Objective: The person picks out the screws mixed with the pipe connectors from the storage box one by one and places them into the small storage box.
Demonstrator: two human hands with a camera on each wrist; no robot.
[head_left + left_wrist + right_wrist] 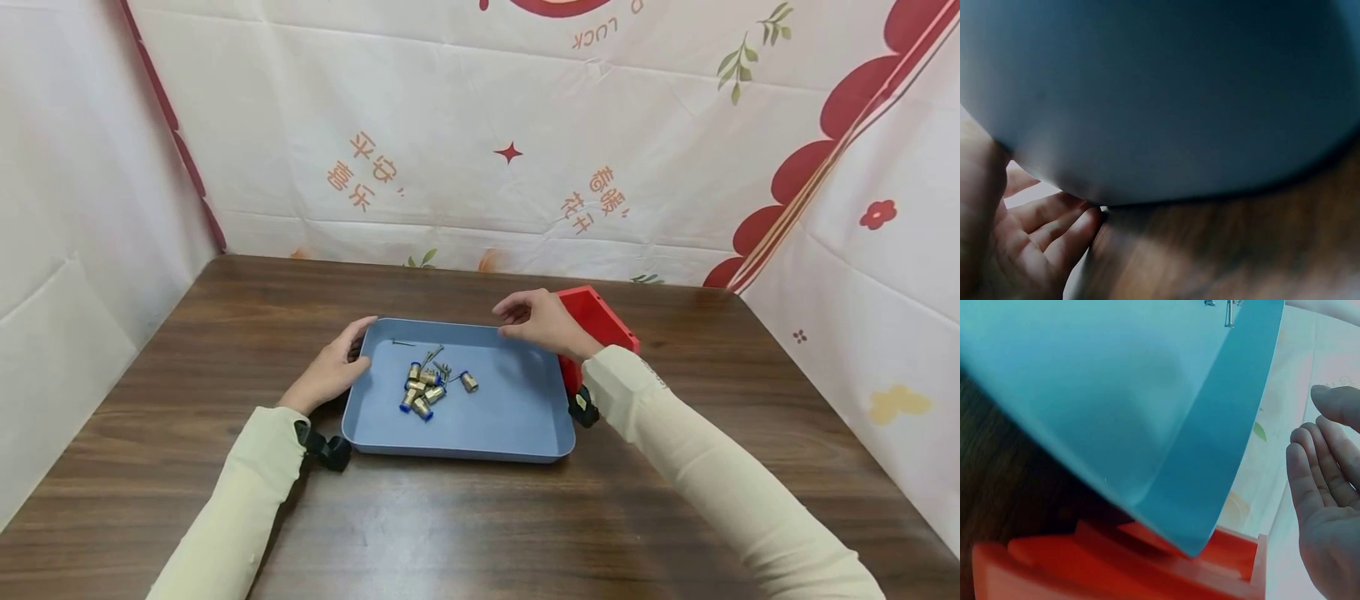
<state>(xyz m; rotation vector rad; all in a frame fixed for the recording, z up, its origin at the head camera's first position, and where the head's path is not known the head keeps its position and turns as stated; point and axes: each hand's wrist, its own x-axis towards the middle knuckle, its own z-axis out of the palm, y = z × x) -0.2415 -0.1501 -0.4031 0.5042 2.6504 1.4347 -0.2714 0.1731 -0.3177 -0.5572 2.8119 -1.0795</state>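
A blue-grey rectangular tray [510, 417] is in front of me on the table. Several brass fittings with blue collars [422, 408] and several screws [442, 369] lie together in its left half. My left hand [330, 371] grips the tray's left side, thumb at the rim and fingers [1079, 234] curled at its lower edge in the left wrist view. My right hand [546, 321] hovers over the far right corner of the tray, fingers loosely bent and nothing held. A red plastic bin [600, 317] stands against the tray's right side, partly hidden behind the right hand and wrist.
The dark wood table [420, 525] runs back to a white printed cloth [450, 108] hanging behind it. More cloth hangs at both sides. Black wrist cameras [330, 452] sit on both wrists close to the tray's sides.
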